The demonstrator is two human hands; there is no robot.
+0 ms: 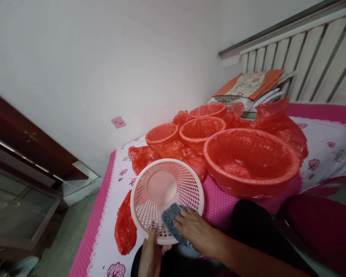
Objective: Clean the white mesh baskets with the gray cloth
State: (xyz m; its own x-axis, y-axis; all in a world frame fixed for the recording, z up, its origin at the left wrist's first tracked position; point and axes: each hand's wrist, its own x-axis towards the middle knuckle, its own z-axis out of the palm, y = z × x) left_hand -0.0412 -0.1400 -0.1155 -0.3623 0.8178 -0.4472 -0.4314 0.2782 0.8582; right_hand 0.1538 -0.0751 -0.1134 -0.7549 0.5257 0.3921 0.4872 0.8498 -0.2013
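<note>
A pale pink plastic basket (162, 184) with a perforated wall is tilted so that I look down into it. My left hand (152, 250) grips its near rim, thumb on the inner wall and fingers beneath. My right hand (192, 227) holds a grey-blue cloth (170, 217) against the basket's near right inner wall. Left of the basket lies a crumpled red plastic bag (125, 227). Beyond it stand several baskets covered in red plastic bags, the largest red-bagged basket (250, 156) at the right.
The baskets rest on a bed with a pink and white patterned sheet (103, 231). Folded bedding (250, 86) is piled by the slatted headboard (305, 63). A white wall with a pink paper note (118, 122) runs behind. A cabinet (20, 200) stands at the left.
</note>
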